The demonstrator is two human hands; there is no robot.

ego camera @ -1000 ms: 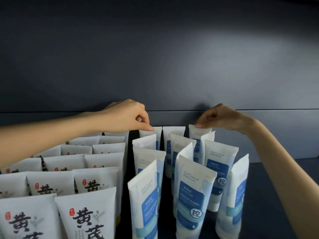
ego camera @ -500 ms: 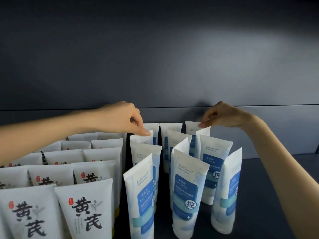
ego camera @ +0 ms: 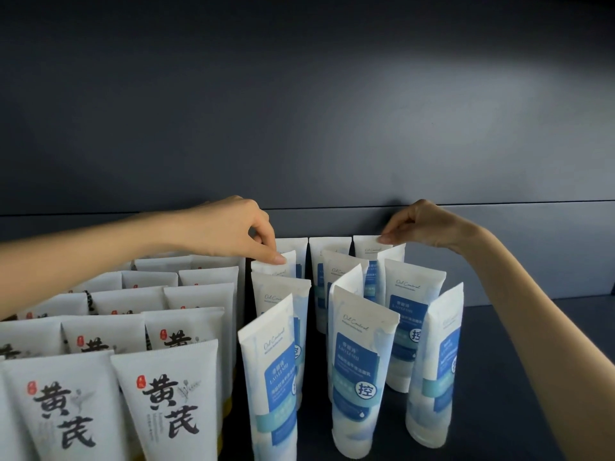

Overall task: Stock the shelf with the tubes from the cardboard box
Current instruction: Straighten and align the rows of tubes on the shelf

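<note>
Far to the left of the front middle tube (ego camera: 361,361), a blue-labelled tube standing upright on the dark shelf (ego camera: 519,377), a block of white tubes (ego camera: 166,404) printed with large black characters stood packed in close rows running back toward the back wall (ego camera: 299,111). The left hand (ego camera: 229,231) reached in over that block, behind and to the left of the front middle tube. Its thumb and forefinger were closed in a pinch on the crimped top edge of the left rear tube (ego camera: 286,269), which stood upright in the second row from the wall. Around the front middle tube the other blue tubes (ego camera: 273,377) stood in loose rows, several turned at a slant and some overlapping one another in the view. Behind and slightly to the right of the front middle tube, the right hand (ego camera: 422,226) hung with its wrist bent, thumb and curled fingers pinching the top edge of the right rear tube (ego camera: 369,249), which stood in the row nearest the wall. The two hands were well apart, each holding its own tube. Just right of the front middle tube stood the outermost blue tube (ego camera: 436,361), turned edge-on.
</note>
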